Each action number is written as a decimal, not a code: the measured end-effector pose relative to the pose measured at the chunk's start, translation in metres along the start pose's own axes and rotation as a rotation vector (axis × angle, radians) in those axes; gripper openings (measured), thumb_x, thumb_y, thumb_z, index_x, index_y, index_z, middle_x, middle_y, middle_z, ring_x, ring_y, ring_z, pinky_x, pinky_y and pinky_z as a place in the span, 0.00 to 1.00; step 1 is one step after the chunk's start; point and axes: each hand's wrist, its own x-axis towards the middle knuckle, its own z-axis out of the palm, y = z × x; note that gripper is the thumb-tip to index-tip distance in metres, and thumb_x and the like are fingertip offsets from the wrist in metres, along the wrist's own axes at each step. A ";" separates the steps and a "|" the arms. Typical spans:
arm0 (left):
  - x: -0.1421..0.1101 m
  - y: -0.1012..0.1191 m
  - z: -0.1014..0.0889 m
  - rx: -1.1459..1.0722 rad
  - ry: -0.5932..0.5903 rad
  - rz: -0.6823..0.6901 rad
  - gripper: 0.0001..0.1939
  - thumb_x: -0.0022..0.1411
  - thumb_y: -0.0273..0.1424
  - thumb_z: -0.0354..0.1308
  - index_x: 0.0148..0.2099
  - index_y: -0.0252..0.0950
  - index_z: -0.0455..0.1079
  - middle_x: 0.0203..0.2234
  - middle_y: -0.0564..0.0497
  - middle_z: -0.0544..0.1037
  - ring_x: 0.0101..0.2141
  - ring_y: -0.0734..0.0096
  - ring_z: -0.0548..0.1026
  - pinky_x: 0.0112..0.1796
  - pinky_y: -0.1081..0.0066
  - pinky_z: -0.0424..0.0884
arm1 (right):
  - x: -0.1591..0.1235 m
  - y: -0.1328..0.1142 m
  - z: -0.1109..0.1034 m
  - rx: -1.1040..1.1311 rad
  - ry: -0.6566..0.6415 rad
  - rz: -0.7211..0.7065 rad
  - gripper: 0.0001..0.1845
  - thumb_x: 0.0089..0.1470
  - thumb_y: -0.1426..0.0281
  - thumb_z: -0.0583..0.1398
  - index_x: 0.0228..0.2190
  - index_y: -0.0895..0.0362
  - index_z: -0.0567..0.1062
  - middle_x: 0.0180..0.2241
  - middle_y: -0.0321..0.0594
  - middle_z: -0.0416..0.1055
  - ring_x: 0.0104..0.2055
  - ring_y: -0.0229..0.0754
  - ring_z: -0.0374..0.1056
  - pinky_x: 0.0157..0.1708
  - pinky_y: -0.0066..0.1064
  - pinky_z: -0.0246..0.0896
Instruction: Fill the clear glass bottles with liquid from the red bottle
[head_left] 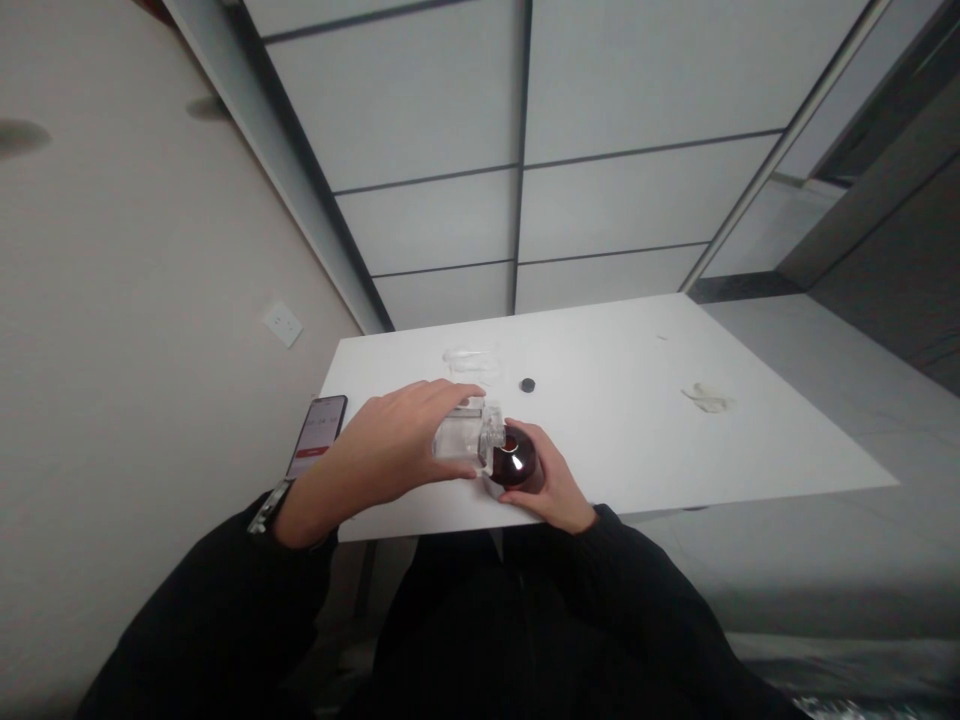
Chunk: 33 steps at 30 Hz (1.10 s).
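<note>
Clear square bottle (456, 438) gripped by left hand (390, 447), fingers closed over top; dark round bottle (516, 460) cupped in right hand (553, 492). Bottles held neck to neck, steadied by both hands, above near edge of white surface (637, 420). Black cap (528, 385) lies beyond; phone (316, 436) beside left hand.

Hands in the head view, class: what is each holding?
Left hand: closed on a clear square bottle.
Right hand: closed on a dark round bottle.

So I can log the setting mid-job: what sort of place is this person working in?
Probably a small office or meeting room: a white table stands by a wall with a power socket, beside grey-framed white panels.
</note>
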 end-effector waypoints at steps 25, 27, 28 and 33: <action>0.001 0.003 -0.005 0.078 -0.022 0.016 0.37 0.61 0.48 0.69 0.68 0.46 0.64 0.59 0.46 0.77 0.57 0.49 0.76 0.51 0.58 0.74 | 0.000 -0.002 0.000 -0.008 -0.005 0.018 0.51 0.48 0.43 0.71 0.66 0.49 0.63 0.62 0.52 0.69 0.65 0.62 0.66 0.65 0.57 0.60; 0.001 0.004 -0.006 0.088 -0.030 0.016 0.37 0.61 0.48 0.69 0.68 0.46 0.64 0.59 0.46 0.77 0.57 0.49 0.76 0.51 0.58 0.74 | 0.000 -0.002 0.000 -0.004 -0.004 0.015 0.51 0.48 0.43 0.71 0.66 0.49 0.63 0.62 0.52 0.69 0.65 0.61 0.66 0.65 0.57 0.61; 0.001 0.004 -0.007 0.091 -0.034 0.017 0.37 0.61 0.48 0.69 0.68 0.46 0.64 0.59 0.46 0.77 0.57 0.49 0.76 0.51 0.58 0.74 | 0.000 -0.002 0.000 -0.004 -0.004 0.013 0.51 0.48 0.43 0.71 0.66 0.49 0.63 0.62 0.52 0.69 0.64 0.61 0.66 0.65 0.56 0.61; 0.001 0.006 -0.009 0.101 -0.040 0.019 0.36 0.61 0.48 0.69 0.67 0.46 0.64 0.59 0.46 0.77 0.57 0.51 0.76 0.51 0.60 0.73 | 0.000 -0.001 0.001 0.006 -0.001 0.002 0.51 0.48 0.44 0.71 0.66 0.48 0.62 0.62 0.51 0.69 0.64 0.61 0.67 0.64 0.56 0.62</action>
